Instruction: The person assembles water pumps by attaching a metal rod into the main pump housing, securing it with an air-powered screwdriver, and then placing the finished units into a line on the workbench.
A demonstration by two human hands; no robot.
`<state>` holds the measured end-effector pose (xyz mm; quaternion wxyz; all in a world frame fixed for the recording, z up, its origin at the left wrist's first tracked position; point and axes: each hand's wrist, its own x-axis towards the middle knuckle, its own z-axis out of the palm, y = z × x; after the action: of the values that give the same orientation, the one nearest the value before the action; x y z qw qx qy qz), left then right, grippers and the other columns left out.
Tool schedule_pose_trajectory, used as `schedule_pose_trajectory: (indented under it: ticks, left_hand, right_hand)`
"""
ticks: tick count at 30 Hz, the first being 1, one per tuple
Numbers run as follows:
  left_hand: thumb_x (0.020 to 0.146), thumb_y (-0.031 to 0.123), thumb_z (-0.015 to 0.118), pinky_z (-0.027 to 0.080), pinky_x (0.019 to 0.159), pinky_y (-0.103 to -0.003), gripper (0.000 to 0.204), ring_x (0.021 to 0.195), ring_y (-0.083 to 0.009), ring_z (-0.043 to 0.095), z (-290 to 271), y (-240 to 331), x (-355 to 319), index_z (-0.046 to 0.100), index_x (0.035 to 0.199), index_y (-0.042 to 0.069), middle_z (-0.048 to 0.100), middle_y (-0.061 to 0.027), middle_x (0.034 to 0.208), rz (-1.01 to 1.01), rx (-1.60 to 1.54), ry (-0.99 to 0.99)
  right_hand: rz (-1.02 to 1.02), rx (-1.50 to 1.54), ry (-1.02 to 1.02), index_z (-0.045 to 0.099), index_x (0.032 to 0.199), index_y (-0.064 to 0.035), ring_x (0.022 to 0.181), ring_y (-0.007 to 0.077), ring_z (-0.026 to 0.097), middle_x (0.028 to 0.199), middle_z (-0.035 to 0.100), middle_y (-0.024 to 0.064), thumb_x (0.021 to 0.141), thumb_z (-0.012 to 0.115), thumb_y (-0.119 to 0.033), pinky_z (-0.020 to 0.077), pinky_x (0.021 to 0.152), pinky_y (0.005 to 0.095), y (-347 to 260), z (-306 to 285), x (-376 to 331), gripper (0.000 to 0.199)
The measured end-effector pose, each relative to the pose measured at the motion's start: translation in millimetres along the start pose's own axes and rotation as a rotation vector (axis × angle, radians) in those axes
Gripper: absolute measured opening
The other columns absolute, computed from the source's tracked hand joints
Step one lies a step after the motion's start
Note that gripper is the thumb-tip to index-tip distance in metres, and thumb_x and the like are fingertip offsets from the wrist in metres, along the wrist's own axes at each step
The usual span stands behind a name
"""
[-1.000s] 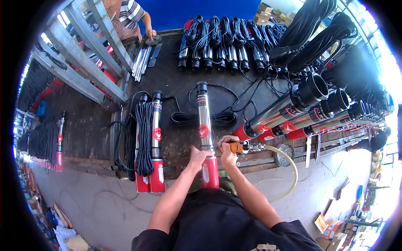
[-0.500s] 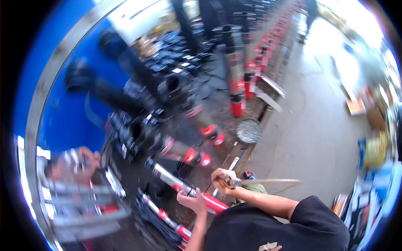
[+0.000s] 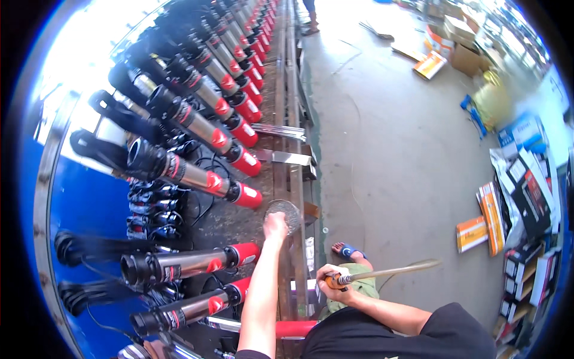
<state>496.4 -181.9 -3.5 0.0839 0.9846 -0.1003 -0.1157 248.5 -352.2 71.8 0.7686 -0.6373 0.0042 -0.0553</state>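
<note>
Left hand (image 3: 275, 226) reaches forward, fingers curled onto the rim of a small clear round dish (image 3: 283, 212) at the table edge. Right hand (image 3: 330, 283): fingers clamped on an orange-handled tool (image 3: 341, 280) with hose (image 3: 400, 269). Red-capped steel pumps (image 3: 197, 179) lie left of the fingers; cartons (image 3: 526, 197) far right on the floor.

The pumps (image 3: 197, 179) are showing silver steel bodies, red end caps and black tops, with black cables (image 3: 95, 152) coiled beside them. The tool (image 3: 330, 281) is showing orange, its hose (image 3: 400, 269) a dull yellow. The floor (image 3: 388, 149) is looking grey, the wall (image 3: 89, 203) blue, and the boxes (image 3: 472, 233) orange and white.
</note>
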Motion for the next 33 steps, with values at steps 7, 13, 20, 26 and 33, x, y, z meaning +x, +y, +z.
schedule_pose_trajectory:
  ticks: [7, 13, 20, 26, 33]
  left_hand:
    - [0.091, 0.01, 0.068, 0.058, 0.061, -0.034, 0.017, 0.07, -0.023, 0.074, -23.7, -5.1, -25.5, 0.074, 0.098, -0.004, 0.075, -0.0156, 0.081, -0.429, -0.85, 0.101]
    - [0.089, 0.007, 0.075, 0.055, 0.053, -0.027, 0.012, 0.065, -0.0195, 0.07, -28.5, -18.3, -48.6, 0.068, 0.097, 0.0, 0.074, -0.0128, 0.084, -0.616, -1.787, 0.103]
    - [0.095, 0.015, 0.07, 0.054, 0.064, -0.029, 0.009, 0.074, -0.0158, 0.065, -36.9, -41.2, -97.0, 0.07, 0.096, 0.005, 0.07, -0.0059, 0.087, -0.608, -2.215, -0.017]
    - [0.098, 0.017, 0.065, 0.05, 0.066, -0.031, 0.014, 0.077, -0.0194, 0.061, -88.1, -20.3, -233.7, 0.069, 0.098, 0.004, 0.068, -0.0085, 0.087, -0.481, -2.504, -0.047]
    - [0.098, 0.023, 0.068, 0.039, 0.055, -0.024, 0.02, 0.064, -0.0119, 0.054, -77.3, -8.2, -358.9, 0.07, 0.094, 0.004, 0.061, -0.0024, 0.073, -0.443, -2.805, 0.21]
  right_hand:
    - [0.022, 0.114, 0.137, 0.064, 0.094, -0.0023, 0.077, 0.0118, 0.063, 0.084, 0.066, 0.0047, 0.082, 0.065, 0.003, 0.0517, 0.07, 0.0278, 6.2, 1.5, 13.3, 0.013]
    - [0.045, 0.168, 0.046, 0.063, 0.094, -0.0021, 0.077, 0.011, 0.061, 0.085, 0.063, 0.0033, 0.082, 0.065, 0.002, 0.0514, 0.071, 0.0275, 3.6, 20.8, 22.0, 0.012]
    - [0.142, 0.297, -0.095, 0.062, 0.095, -0.0031, 0.079, 0.012, 0.061, 0.088, 0.062, 0.0041, 0.084, 0.064, 0.004, 0.0517, 0.072, 0.0276, -28.1, 53.2, 16.1, 0.013]
    - [-0.07, 0.562, -0.207, 0.048, 0.101, -0.004, 0.067, 0.0165, 0.052, 0.091, 0.051, 0.0111, 0.086, 0.053, 0.001, 0.0485, 0.065, 0.0335, -81.3, 77.7, 32.4, 0.017]
    - [-0.077, 0.659, -0.384, 0.048, 0.099, -0.0047, 0.066, 0.0171, 0.051, 0.089, 0.051, 0.0114, 0.081, 0.053, -0.004, 0.0496, 0.068, 0.0377, -115.2, 145.2, 6.6, 0.019]
